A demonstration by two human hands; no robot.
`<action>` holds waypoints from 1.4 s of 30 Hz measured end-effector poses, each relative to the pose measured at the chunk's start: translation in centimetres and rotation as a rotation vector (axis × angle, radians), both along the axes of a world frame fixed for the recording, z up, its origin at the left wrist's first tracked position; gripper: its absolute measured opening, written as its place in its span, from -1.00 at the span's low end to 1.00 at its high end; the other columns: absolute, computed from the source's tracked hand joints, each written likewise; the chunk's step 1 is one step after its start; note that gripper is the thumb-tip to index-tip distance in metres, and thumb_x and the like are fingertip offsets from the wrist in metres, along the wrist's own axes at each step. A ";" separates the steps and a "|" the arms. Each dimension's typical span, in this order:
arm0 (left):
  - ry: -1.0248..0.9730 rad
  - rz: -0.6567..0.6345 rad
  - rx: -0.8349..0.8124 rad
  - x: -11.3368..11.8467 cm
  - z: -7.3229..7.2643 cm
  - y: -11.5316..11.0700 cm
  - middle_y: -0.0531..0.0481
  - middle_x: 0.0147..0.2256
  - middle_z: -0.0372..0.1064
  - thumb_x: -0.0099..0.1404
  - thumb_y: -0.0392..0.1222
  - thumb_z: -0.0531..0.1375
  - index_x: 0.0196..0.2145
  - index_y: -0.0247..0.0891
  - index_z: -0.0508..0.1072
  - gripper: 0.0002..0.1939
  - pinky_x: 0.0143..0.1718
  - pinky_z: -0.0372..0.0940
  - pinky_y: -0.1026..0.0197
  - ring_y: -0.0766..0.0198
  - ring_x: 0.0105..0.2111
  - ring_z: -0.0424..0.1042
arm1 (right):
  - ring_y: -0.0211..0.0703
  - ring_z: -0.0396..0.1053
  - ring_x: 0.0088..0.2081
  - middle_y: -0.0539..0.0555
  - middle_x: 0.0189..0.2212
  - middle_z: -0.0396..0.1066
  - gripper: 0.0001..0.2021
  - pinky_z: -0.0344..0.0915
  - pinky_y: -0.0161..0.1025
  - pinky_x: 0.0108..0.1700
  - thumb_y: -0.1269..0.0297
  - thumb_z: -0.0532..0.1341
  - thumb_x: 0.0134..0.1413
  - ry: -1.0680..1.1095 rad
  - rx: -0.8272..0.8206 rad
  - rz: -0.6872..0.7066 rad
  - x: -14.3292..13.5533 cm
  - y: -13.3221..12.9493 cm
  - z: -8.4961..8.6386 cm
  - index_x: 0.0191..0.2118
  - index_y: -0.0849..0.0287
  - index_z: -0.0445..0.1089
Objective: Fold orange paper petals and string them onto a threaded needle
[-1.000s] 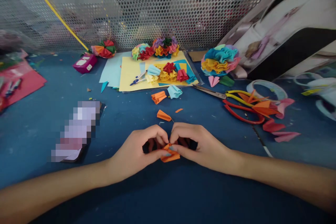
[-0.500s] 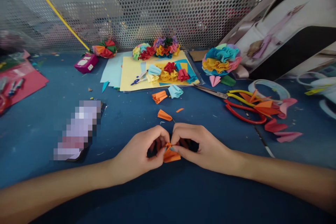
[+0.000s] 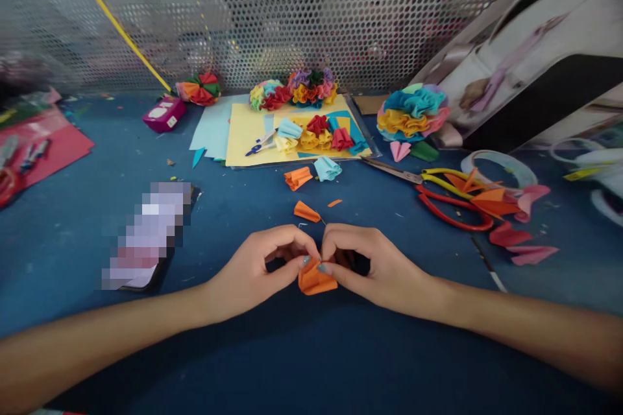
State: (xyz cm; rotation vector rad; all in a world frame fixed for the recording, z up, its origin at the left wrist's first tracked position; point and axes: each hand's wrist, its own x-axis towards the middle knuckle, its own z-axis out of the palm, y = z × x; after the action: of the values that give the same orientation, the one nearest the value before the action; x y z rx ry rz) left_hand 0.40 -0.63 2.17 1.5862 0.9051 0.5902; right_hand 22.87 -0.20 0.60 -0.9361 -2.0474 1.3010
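Note:
Both my hands meet low in the middle of the view over a piece of folded orange paper [image 3: 317, 279]. Thumb and fingertips of my left hand [image 3: 265, 266] pinch its upper left edge. My right hand [image 3: 377, 266] pinches the same paper from the right, fingers curled. Just beyond my fingertips lie a folded orange paper piece [image 3: 306, 211] and a thin orange scrap [image 3: 335, 203]. Farther back, a pleated orange paper piece [image 3: 298, 177] sits beside a pleated light blue one [image 3: 328, 168].
Scissors [image 3: 455, 198] with red and yellow handles lie at right, near a tape roll [image 3: 501, 165] and paper petals. A phone [image 3: 150, 237] lies at left. Behind are paper sheets [image 3: 241, 136], pompom-like paper flowers [image 3: 413, 111], a purple box [image 3: 164, 115] and a white bag [image 3: 549, 45].
The orange paper has opened out and shows more of its face between my fingers. My left thumb has moved up along its edge. The view has shifted slightly.

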 end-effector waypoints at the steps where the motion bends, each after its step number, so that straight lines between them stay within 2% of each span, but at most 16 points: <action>1: -0.018 0.007 -0.017 0.0 0.0 0.1 0.01 -0.27 0.45 0.36 -0.36 0.11 -0.22 -0.27 0.48 -0.86 -0.23 0.33 0.34 0.35 -0.29 0.43 | -0.37 0.23 -0.48 -0.07 -0.43 0.29 -0.86 0.18 -0.38 -0.42 0.40 0.25 0.22 0.006 -0.004 0.001 0.0 0.0 0.0 -0.38 0.16 0.33; 10: -0.058 0.044 -0.053 0.0 -0.1 0.1 0.00 -0.30 0.48 0.33 -0.35 0.16 -0.25 -0.28 0.47 -0.91 -0.21 0.38 0.30 0.34 -0.30 0.48 | -0.35 0.24 -0.47 -0.06 -0.45 0.29 -0.82 0.16 -0.37 -0.41 0.33 0.23 0.28 -0.003 0.009 -0.005 0.2 0.1 0.0 -0.39 0.16 0.35; 17: -0.037 0.052 -0.053 0.1 0.2 -0.1 0.01 -0.32 0.48 0.34 -0.33 0.18 -0.28 -0.28 0.49 -0.92 -0.23 0.37 0.30 0.34 -0.31 0.47 | -0.36 0.23 -0.50 -0.07 -0.46 0.28 -0.83 0.16 -0.38 -0.43 0.38 0.24 0.22 -0.036 0.061 0.000 0.0 0.0 0.0 -0.42 0.15 0.32; 20: -0.045 0.018 -0.096 0.2 0.3 -0.2 0.04 -0.34 0.47 0.30 -0.30 0.26 -0.27 -0.27 0.48 -0.97 -0.25 0.36 0.30 0.34 -0.33 0.46 | -0.36 0.23 -0.50 -0.07 -0.47 0.29 -0.83 0.16 -0.38 -0.44 0.40 0.24 0.19 -0.055 0.072 0.001 0.0 -0.1 0.0 -0.43 0.15 0.32; 23: -0.015 -0.012 -0.127 0.4 0.4 -0.2 0.10 -0.40 0.42 0.19 -0.30 0.37 -0.33 -0.27 0.42 -0.83 -0.31 0.32 0.32 0.38 -0.40 0.41 | -0.36 0.25 -0.49 -0.07 -0.47 0.33 -0.86 0.16 -0.38 -0.42 0.41 0.24 0.19 -0.060 0.085 0.026 -0.1 -0.1 0.0 -0.42 0.16 0.35; 27: 0.012 -0.009 -0.117 0.5 0.5 0.0 0.12 -0.41 0.35 0.20 -0.36 0.32 -0.39 -0.28 0.40 -0.86 -0.34 0.28 0.34 0.41 -0.42 0.35 | -0.35 0.27 -0.47 -0.06 -0.45 0.35 -0.87 0.18 -0.39 -0.40 0.38 0.24 0.21 -0.052 0.091 0.051 -0.1 -0.1 -0.1 -0.39 0.15 0.38; 34: -0.021 0.025 -0.109 0.1 0.4 0.1 0.08 -0.39 0.34 0.25 -0.38 0.23 -0.37 -0.29 0.39 -0.92 -0.30 0.32 0.31 0.39 -0.39 0.36 | -0.35 0.25 -0.48 -0.05 -0.46 0.32 -0.85 0.18 -0.38 -0.42 0.37 0.23 0.23 -0.052 0.065 0.036 0.0 -0.1 -0.1 -0.40 0.16 0.36; 42: -0.065 0.081 -0.079 0.1 0.1 -0.1 0.11 -0.40 0.31 0.29 -0.33 0.25 -0.35 -0.27 0.36 -0.89 -0.32 0.31 0.35 0.42 -0.41 0.34 | -0.36 0.25 -0.49 -0.05 -0.46 0.32 -0.82 0.19 -0.38 -0.42 0.33 0.21 0.28 -0.047 0.084 0.045 -0.1 0.0 0.1 -0.40 0.16 0.35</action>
State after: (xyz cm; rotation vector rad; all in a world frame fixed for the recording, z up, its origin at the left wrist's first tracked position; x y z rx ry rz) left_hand 0.51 -0.73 2.27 1.4571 0.9366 0.6513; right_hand 22.82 -0.17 0.67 -0.8958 -2.1522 1.2169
